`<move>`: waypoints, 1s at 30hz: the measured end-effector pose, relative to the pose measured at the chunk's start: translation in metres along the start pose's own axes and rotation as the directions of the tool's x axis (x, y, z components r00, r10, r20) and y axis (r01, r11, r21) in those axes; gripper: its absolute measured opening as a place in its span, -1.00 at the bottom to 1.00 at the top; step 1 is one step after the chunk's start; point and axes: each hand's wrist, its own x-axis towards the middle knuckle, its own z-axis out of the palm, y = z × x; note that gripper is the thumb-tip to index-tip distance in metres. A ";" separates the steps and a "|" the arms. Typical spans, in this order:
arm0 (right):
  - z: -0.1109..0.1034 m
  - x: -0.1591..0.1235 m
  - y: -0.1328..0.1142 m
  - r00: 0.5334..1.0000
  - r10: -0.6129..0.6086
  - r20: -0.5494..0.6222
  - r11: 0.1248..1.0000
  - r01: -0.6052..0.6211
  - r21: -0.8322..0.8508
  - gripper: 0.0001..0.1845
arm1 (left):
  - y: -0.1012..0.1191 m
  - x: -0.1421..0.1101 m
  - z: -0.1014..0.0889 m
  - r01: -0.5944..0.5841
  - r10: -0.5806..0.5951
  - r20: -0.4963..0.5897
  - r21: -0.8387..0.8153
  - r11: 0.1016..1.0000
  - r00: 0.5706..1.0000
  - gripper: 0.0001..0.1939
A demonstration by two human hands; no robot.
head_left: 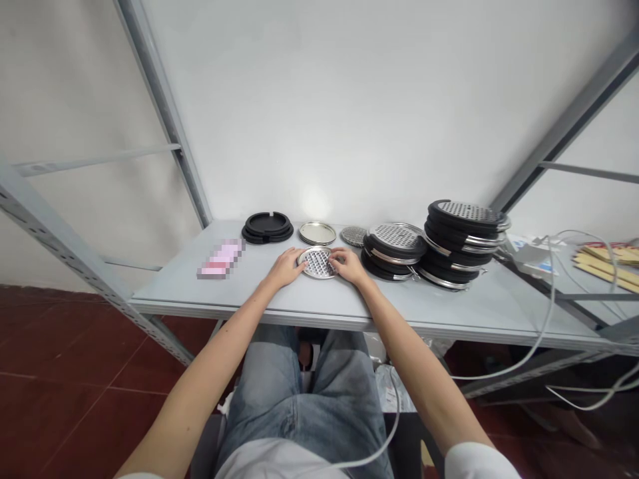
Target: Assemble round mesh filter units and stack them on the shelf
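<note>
Print on that plastic packet down at 5 o'clock is too small to read, btw. Your perforated disc lies mid-front on the grey tabletop, white wall at 12, red tiled floor at 8. Your left hand curls nearly closed around its rim at 9, your right hand bunches fingertips at 3, can't tell if they're gripping

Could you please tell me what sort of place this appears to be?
Probably a small workshop or assembly corner. A long grey metal-framed worktable stands against a white wall, holding stacks of round black-and-silver discs, with a round silver perforated metal disc between two bare hands.
</note>
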 end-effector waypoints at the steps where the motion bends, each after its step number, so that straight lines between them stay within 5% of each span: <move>1: 0.000 0.000 0.000 1.000 -0.005 0.004 1.000 0.005 0.000 -0.85 | -0.001 0.000 0.000 -0.002 0.002 -0.013 0.000 1.000 1.000 -0.61; 7: 0.000 0.000 -0.002 0.999 -0.045 0.011 0.999 0.045 0.015 -0.87 | 0.000 -0.001 0.001 0.059 -0.057 -0.043 0.037 0.998 0.997 -0.63; 15: 0.000 0.000 -0.002 0.999 -0.037 -0.001 0.998 0.037 0.050 -0.90 | 0.008 -0.005 -0.003 0.001 -0.003 0.079 0.014 1.000 0.997 -0.27; 30: -0.005 0.000 -0.005 0.996 -0.058 0.068 0.998 0.056 0.037 -0.90 | 0.011 -0.002 -0.005 -0.045 0.043 0.097 0.013 0.999 0.994 -0.21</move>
